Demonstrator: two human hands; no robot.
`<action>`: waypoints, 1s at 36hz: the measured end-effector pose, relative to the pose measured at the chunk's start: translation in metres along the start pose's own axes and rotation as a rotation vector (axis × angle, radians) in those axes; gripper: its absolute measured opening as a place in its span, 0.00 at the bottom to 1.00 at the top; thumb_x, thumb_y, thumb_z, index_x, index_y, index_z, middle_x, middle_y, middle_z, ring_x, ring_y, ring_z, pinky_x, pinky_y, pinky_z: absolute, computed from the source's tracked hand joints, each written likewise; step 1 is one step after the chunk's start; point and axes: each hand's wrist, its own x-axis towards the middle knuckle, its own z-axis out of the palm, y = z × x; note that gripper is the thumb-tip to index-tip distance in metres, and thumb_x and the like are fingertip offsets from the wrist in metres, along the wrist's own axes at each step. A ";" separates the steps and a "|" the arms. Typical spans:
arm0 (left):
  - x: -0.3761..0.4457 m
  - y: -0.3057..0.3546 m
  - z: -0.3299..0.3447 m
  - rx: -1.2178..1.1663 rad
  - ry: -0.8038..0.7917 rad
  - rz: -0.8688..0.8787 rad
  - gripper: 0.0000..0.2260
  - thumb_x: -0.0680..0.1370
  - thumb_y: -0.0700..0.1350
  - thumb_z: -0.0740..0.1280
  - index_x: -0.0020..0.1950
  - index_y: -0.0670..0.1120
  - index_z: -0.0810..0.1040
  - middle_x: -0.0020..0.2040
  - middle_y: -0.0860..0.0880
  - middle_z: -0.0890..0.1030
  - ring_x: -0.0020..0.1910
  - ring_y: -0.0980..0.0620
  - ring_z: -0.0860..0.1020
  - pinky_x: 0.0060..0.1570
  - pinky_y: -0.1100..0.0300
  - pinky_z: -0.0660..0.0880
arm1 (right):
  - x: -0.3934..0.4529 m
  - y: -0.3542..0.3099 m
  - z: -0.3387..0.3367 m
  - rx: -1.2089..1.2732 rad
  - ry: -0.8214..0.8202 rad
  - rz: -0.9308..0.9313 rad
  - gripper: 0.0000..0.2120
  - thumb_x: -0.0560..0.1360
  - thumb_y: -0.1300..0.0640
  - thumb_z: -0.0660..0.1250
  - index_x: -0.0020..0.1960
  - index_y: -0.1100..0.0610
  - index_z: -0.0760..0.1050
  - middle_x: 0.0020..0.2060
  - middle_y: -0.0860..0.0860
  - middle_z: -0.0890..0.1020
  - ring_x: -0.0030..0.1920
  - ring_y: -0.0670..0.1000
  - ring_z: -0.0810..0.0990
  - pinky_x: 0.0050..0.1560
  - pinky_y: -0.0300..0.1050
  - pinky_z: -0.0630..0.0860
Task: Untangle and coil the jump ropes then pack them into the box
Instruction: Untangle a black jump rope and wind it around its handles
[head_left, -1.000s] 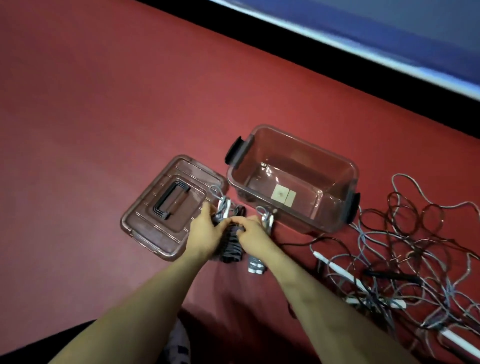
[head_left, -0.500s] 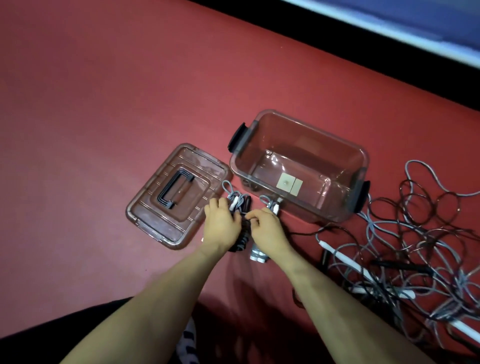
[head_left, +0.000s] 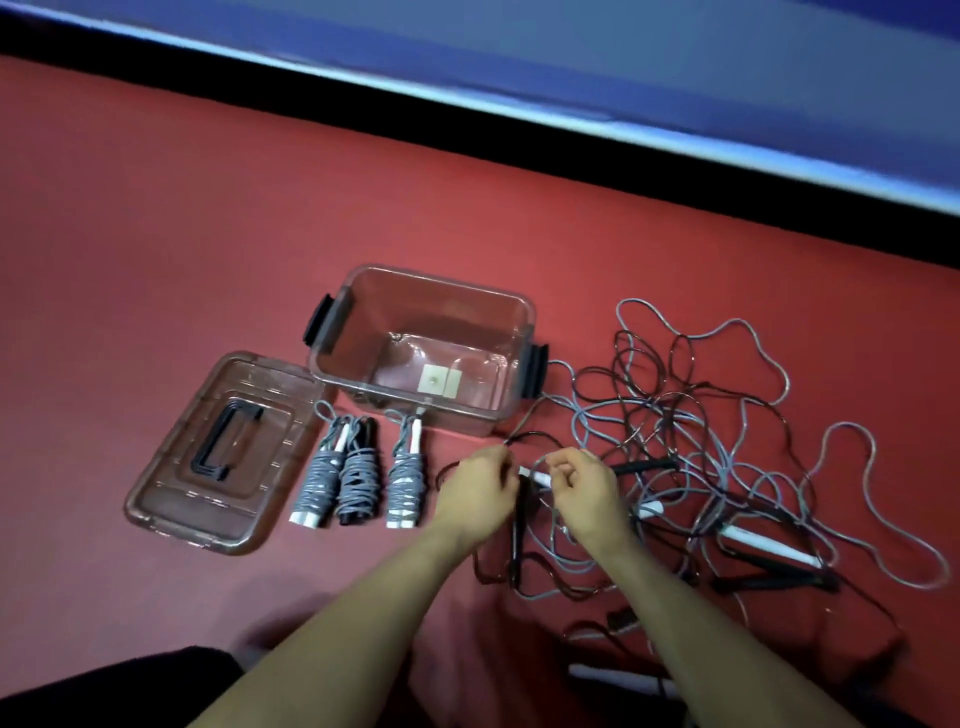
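Observation:
Three coiled jump ropes lie side by side on the red floor in front of the box: a grey one (head_left: 316, 480), a dark one (head_left: 358, 478) and another grey one (head_left: 407, 480). The clear plastic box (head_left: 332, 374) stands open with only a small label inside. To its right sprawls a tangle of grey and dark ropes (head_left: 727, 441) with white and black handles. My left hand (head_left: 480, 493) pinches a dark rope at the tangle's left edge. My right hand (head_left: 582, 493) has curled fingers at a white handle (head_left: 535, 477) and a grey rope.
The box lid (head_left: 171, 488) with a black carry handle lies flat to the left of the coils. A black strip and a blue wall run along the far edge of the red floor. More handles (head_left: 769, 543) lie in the tangle.
Both hands let go of the dark coiled rope, which now lies between the two grey coils. They moved right to the tangle and took hold of loose ropes there.

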 end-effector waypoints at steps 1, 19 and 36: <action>0.003 0.005 0.003 0.004 -0.010 0.009 0.05 0.77 0.42 0.61 0.46 0.42 0.74 0.46 0.42 0.80 0.47 0.42 0.77 0.46 0.51 0.73 | 0.000 0.006 -0.005 -0.007 0.022 0.010 0.05 0.72 0.66 0.66 0.44 0.60 0.80 0.41 0.55 0.81 0.43 0.59 0.79 0.45 0.50 0.75; 0.051 0.036 0.088 0.389 -0.335 0.286 0.21 0.75 0.46 0.65 0.68 0.51 0.71 0.62 0.50 0.72 0.59 0.42 0.68 0.59 0.54 0.65 | -0.002 0.072 -0.045 -0.202 -0.052 0.070 0.04 0.72 0.60 0.68 0.46 0.59 0.79 0.43 0.54 0.82 0.48 0.57 0.79 0.52 0.49 0.73; 0.019 0.136 -0.043 0.214 0.076 0.391 0.09 0.79 0.48 0.63 0.50 0.44 0.78 0.46 0.43 0.82 0.48 0.42 0.78 0.43 0.52 0.75 | -0.014 -0.033 -0.152 0.044 0.241 -0.218 0.04 0.76 0.60 0.67 0.49 0.59 0.76 0.42 0.46 0.73 0.43 0.49 0.73 0.48 0.46 0.70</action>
